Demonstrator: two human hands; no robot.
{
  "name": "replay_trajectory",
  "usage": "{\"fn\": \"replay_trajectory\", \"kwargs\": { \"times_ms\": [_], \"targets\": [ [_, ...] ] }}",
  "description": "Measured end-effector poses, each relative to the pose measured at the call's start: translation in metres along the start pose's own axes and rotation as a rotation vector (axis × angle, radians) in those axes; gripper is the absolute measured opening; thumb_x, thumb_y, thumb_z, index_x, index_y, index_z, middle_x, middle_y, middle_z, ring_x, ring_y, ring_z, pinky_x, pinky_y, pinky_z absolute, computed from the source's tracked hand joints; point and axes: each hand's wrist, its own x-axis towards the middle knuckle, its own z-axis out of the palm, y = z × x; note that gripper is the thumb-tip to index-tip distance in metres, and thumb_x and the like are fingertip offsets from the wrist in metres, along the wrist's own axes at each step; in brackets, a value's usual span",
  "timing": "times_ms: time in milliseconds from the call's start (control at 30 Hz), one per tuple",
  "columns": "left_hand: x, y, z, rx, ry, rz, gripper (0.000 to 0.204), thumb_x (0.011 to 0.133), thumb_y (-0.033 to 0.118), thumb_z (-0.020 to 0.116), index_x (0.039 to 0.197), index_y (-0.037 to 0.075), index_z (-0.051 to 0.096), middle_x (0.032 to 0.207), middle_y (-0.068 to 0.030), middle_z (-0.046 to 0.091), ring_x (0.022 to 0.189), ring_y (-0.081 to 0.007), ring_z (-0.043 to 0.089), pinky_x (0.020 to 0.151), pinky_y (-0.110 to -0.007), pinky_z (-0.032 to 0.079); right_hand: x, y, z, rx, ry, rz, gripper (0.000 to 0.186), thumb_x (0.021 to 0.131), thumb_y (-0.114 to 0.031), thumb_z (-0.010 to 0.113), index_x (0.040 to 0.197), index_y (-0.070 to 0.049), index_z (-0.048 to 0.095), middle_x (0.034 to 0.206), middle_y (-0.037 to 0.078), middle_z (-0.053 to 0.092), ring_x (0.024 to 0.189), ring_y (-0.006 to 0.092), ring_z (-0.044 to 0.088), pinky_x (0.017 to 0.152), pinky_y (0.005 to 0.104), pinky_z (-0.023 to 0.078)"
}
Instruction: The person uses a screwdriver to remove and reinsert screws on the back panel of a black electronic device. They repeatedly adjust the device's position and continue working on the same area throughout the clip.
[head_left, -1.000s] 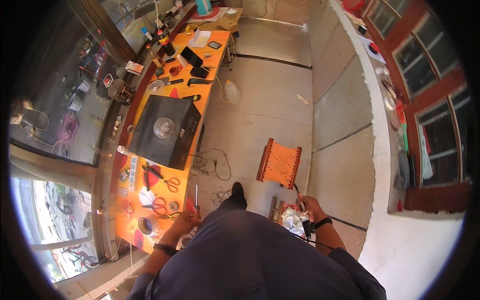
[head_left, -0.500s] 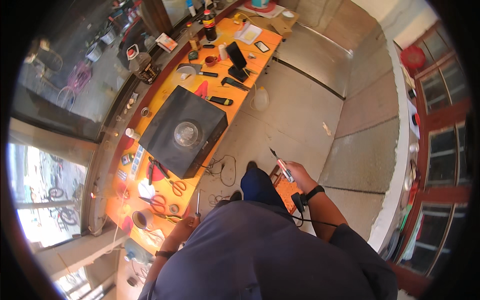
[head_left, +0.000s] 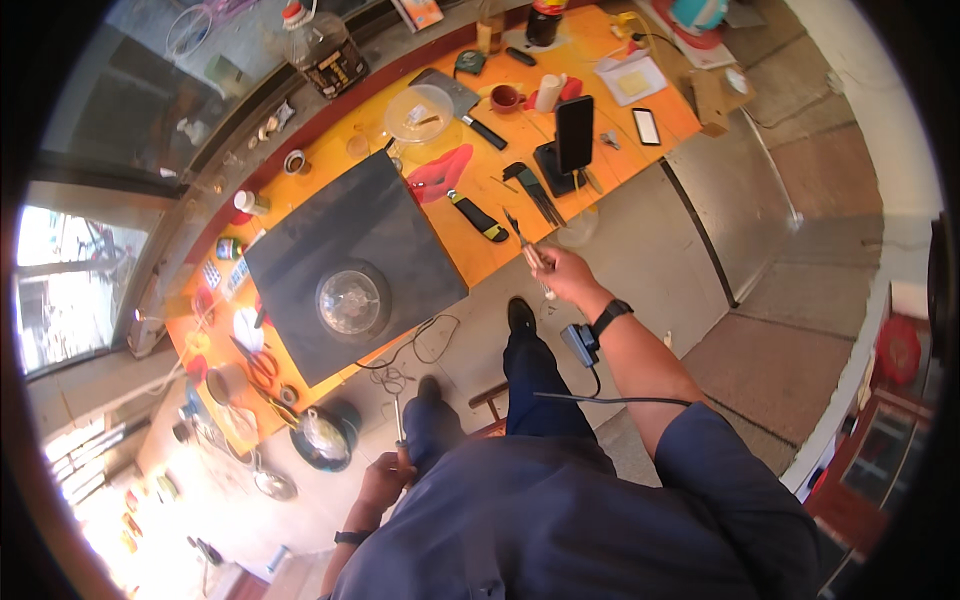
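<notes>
My right hand [head_left: 566, 276] is closed around a slim tool [head_left: 532, 258] with a dark pointed tip and a pale reddish handle. Its tip reaches toward the table edge, close to a black and yellow-green utility knife [head_left: 479, 217]. A small dark device [head_left: 580, 343] with a cable sits at my right wrist. Low by my left leg, my left hand [head_left: 388, 480] grips a screwdriver [head_left: 398, 420] whose straight metal shaft points up; its handle is mostly hidden by the fingers. The large black box [head_left: 345, 235] with a clear round glass piece [head_left: 352, 302] stands on the orange table [head_left: 610, 185].
A phone on a stand [head_left: 573, 140], a cleaver [head_left: 455, 95], a clear plastic bowl [head_left: 418, 113] and a red-brown cup [head_left: 505, 98] are toward the far end. Scissors [head_left: 258, 366] lie at the near left. A dark bucket [head_left: 325, 437] and loose cable [head_left: 395, 375] are on the floor.
My view has swung and come nearer the table's far part. My right hand with its slim tool has moved from over the floor to the table edge. Both hands keep their tools.
</notes>
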Motion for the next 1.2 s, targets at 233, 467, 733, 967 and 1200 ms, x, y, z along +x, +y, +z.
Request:
{"fn": "replay_trajectory", "kwargs": {
  "times_ms": [233, 467, 733, 967, 1200],
  "targets": [
    [0.022, 0.004, 0.064, -0.172, -0.102, -0.044, 0.021, 0.09, 0.018, 0.073, 0.101, 0.0, 0.067, 0.078, -0.0053, 0.072, 0.077, -0.0147, 0.069, 0.073, -0.031, 0.055, 0.111, -0.03, 0.0, -0.287, 0.07, -0.187, 0.042, 0.083, -0.024, 0.075, 0.123, -0.01, 0.068, 0.108, 0.018, 0.07, 0.098, 0.0376, 0.067, 0.083, 0.0444, 0.054],
    [0.097, -0.035, 0.118, -0.353, -0.178, 0.008, 0.031, 0.091, 0.019, 0.073, 0.109, -0.004, 0.063, 0.081, -0.006, 0.069, 0.074, -0.0132, 0.065, 0.074, -0.029, 0.053, 0.138, -0.027, 0.024, -0.425, 0.15, -0.411, 0.044, 0.086, -0.018, 0.075, 0.127, -0.006, 0.066, 0.104, 0.018, 0.067, 0.092, 0.0342, 0.067, 0.078, 0.0422, 0.054],
    [0.184, -0.066, 0.144, -0.408, -0.231, 0.056, 0.022, 0.095, 0.012, 0.07, 0.11, -0.001, 0.059, 0.088, -0.0049, 0.068, 0.08, -0.0124, 0.064, 0.076, -0.029, 0.054, 0.14, -0.016, 0.042, -0.562, 0.304, -0.529, 0.037, 0.083, -0.019, 0.073, 0.118, -0.007, 0.071, 0.102, 0.019, 0.069, 0.092, 0.0385, 0.067, 0.079, 0.0448, 0.055],
    [0.244, -0.091, 0.157, -0.452, -0.169, 0.139, 0.026, 0.095, 0.015, 0.071, 0.111, -0.002, 0.06, 0.088, -0.0055, 0.068, 0.081, -0.0134, 0.065, 0.077, -0.03, 0.054, 0.144, -0.011, 0.042, -0.778, 0.384, -0.658, 0.037, 0.087, -0.021, 0.068, 0.122, -0.007, 0.069, 0.104, 0.017, 0.071, 0.089, 0.0381, 0.069, 0.077, 0.0424, 0.055],
    [0.281, -0.111, 0.179, -0.674, -0.163, 0.255, 0.025, 0.095, 0.014, 0.07, 0.112, -0.002, 0.06, 0.088, -0.0045, 0.067, 0.08, -0.0116, 0.063, 0.076, -0.028, 0.052, 0.142, 0.006, 0.038, -0.611, 0.495, -0.774, 0.043, 0.086, -0.016, 0.07, 0.127, -0.004, 0.066, 0.115, 0.017, 0.068, 0.107, 0.0347, 0.065, 0.09, 0.0378, 0.051]
  ]
}}
